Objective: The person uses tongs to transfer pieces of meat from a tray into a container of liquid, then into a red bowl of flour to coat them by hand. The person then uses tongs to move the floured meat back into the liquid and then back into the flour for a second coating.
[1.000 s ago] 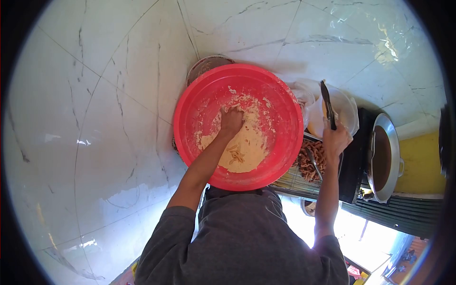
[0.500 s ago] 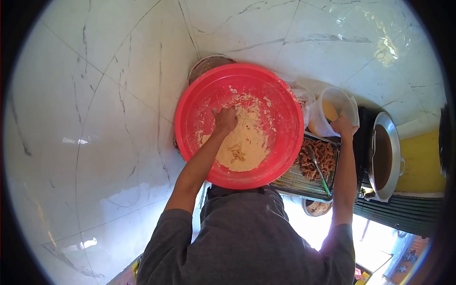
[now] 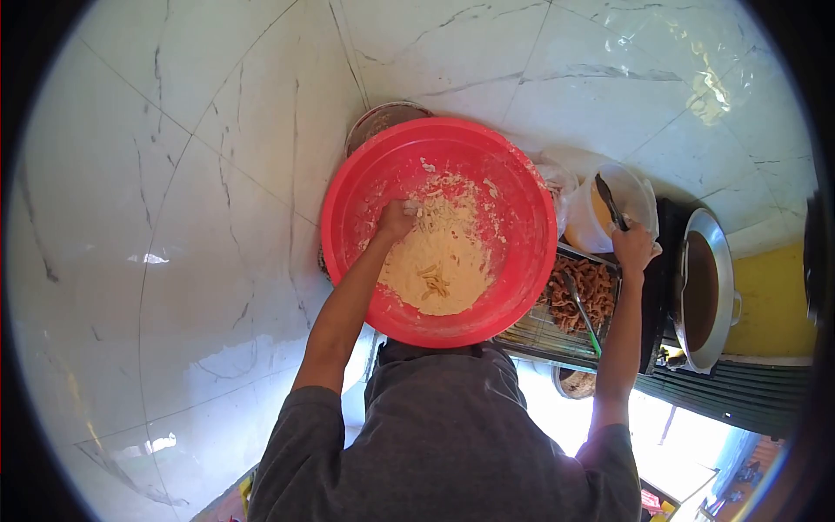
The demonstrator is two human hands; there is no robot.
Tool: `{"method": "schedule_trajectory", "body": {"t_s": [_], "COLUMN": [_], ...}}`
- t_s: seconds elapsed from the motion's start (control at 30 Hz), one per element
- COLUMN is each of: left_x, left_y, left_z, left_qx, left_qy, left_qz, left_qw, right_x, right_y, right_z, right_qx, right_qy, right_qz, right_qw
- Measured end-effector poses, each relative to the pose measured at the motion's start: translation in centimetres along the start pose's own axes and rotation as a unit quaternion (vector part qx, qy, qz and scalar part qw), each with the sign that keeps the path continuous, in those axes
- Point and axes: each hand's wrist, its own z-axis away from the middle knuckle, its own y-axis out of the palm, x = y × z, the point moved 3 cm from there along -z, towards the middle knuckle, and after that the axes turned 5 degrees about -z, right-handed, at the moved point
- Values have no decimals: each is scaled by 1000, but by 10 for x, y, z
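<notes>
A wide red plastic basin (image 3: 346, 187) holds pale yellowish flour (image 3: 452, 257), with a few battered-looking strips (image 3: 432, 280) lying on it. My left hand (image 3: 397, 221) is inside the basin at the left side of the flour. Its flour-coated fingers are curled; I cannot tell what they hold. Over to the right, my right hand (image 3: 634, 246) grips a black kitchen utensil (image 3: 609, 198), which slants up over a translucent plastic tub (image 3: 642, 202) of yellow-orange contents. That hand sits at the tub's near rim.
Beside the basin, a rack tray (image 3: 522, 337) carries brown fried pieces (image 3: 587, 291) and metal tongs (image 3: 578, 306) with a green part. A large metal pan (image 3: 725, 287) of brown liquid stands at far right. A plastic bag (image 3: 558, 184) sits between basin and tub. Tiled walls (image 3: 217, 174) enclose the corner.
My right hand has come slightly nearer me, and the black utensil now shows in it above the tub. My left hand has shifted a little left and down, its fingers more curled.
</notes>
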Motion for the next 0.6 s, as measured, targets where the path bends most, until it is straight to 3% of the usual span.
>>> {"method": "schedule_trajectory", "body": {"t_s": [0.13, 0.27, 0.53, 0.6], "left_x": [-25, -44, -38, -9], "left_y": [-6, -15, -11, 3], "left_z": [18, 26, 20, -1], "left_qx": [-57, -50, -11, -35], "left_qy": [0, -4, -18, 0], "left_qz": [5, 3, 18, 48], "left_qw": [998, 999, 1000, 998], "right_x": [-4, -1, -7, -7], "right_y": [8, 3, 10, 5], "right_z": [0, 3, 2, 3], "right_qx": [13, 4, 1, 4], "right_qy": [12, 20, 22, 14], "right_qz": [23, -7, 23, 9], "right_qw": [1000, 1000, 999, 1000]}}
